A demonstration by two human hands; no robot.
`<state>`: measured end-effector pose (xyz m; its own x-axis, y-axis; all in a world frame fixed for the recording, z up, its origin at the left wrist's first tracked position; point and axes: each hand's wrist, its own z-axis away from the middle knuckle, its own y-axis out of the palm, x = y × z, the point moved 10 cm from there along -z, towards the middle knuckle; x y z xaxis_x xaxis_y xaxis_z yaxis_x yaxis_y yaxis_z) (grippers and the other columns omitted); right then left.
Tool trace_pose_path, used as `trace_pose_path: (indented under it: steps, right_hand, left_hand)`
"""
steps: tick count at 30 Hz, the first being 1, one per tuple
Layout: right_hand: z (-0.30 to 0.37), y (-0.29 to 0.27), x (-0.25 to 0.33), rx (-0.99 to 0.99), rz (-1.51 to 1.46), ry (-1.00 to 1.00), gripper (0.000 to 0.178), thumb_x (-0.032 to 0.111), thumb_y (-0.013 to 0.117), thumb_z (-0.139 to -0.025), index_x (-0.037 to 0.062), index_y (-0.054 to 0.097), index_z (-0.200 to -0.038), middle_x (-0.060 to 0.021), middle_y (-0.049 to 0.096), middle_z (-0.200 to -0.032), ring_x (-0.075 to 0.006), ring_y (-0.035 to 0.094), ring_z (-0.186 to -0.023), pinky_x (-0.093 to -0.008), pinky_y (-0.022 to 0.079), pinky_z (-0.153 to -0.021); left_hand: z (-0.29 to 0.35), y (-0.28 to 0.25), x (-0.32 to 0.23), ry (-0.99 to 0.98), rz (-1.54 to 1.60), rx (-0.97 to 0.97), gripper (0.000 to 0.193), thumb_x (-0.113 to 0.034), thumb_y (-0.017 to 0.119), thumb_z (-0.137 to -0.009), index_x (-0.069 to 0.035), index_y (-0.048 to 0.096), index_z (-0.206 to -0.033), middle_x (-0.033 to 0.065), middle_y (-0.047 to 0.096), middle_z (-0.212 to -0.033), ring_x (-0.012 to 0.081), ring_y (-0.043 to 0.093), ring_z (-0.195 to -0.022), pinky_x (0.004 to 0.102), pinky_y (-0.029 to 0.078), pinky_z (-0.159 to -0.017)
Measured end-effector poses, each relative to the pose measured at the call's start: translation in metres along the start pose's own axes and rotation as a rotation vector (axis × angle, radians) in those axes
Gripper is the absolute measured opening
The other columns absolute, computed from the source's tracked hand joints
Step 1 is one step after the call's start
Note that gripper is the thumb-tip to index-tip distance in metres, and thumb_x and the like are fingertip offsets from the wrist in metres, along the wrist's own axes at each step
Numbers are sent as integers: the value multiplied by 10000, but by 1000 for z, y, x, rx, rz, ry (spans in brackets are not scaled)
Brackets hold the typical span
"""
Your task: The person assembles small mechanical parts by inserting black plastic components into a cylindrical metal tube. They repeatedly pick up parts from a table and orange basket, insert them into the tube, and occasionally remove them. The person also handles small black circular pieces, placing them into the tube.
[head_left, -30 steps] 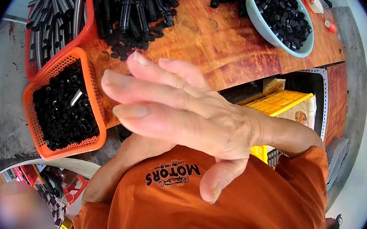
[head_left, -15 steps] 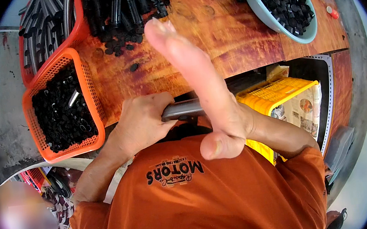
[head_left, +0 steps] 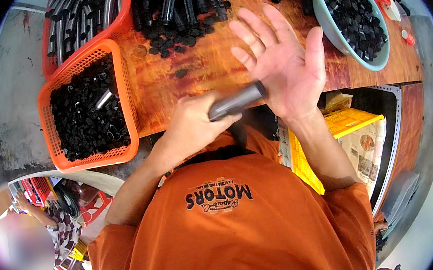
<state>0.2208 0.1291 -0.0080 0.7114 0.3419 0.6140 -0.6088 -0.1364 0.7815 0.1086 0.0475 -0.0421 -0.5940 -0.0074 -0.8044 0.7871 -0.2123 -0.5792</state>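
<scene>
My left hand is wrapped round a short dark grey tube, held at the table's front edge with its far end tipped up to the right. Just past that end, my right hand is spread flat, palm up and fingers stretched, with nothing in it. Whether the tube's tip touches the right palm, I cannot tell. Left of my hands, an orange basket holds many small black caps and rings, with one shiny metal tube among them. Loose black discs lie on the wooden table.
A red basket of grey tubes stands at the far left. Black tubes are heaped at the back. On the right sits a light blue bowl of black caps. Below the tabletop is a yellow basket. Another person's sleeve shows at lower left.
My left hand has raised the tube and swung it rightward. My right hand has moved back and right and turned, so its spread palm now shows. The whole view has shifted.
</scene>
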Motion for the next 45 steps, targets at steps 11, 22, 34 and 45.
trace_pose_path:
  steps: [11, 22, 34, 45]
  right_hand:
    - [16, -7, -110, 267, 872, 273, 636, 178, 642, -912, -59, 292, -1386, -100, 580, -1002, -144, 580, -876, -280, 498, -741]
    - [-14, 26, -162, 316, 773, 362, 658, 84, 643, -875, -81, 245, -1373, -102, 595, -903, -148, 600, -765, -291, 508, -648]
    - [-65, 32, -169, 204, 1164, 330, 666, 184, 673, -856, -90, 335, -1360, -122, 605, -939, -152, 597, -736, -267, 495, -561]
    - [-73, 46, -186, 375, 1460, 186, 487, 176, 573, -896, -70, 414, -1285, -226, 625, -1095, -332, 623, -994, -394, 491, -838]
  left_hand:
    - [39, 3, 73, -455, 800, -106, 321, -65, 586, -835, -35, 426, -1112, 31, 512, -819, 76, 497, -591, 229, 391, -487]
    - [57, -23, 93, -263, 861, -325, 704, -114, 596, -907, -34, 184, -1473, 69, 539, -1033, 121, 531, -831, 280, 478, -709]
    - [82, 19, 95, -353, 1200, -69, 613, -253, 558, -963, -22, 238, -1432, 151, 593, -1135, 177, 604, -869, 331, 522, -785]
    - [77, 5, 98, -308, 1158, -131, 479, -251, 545, -971, -31, 398, -1369, 100, 601, -1141, 155, 595, -882, 306, 505, -813]
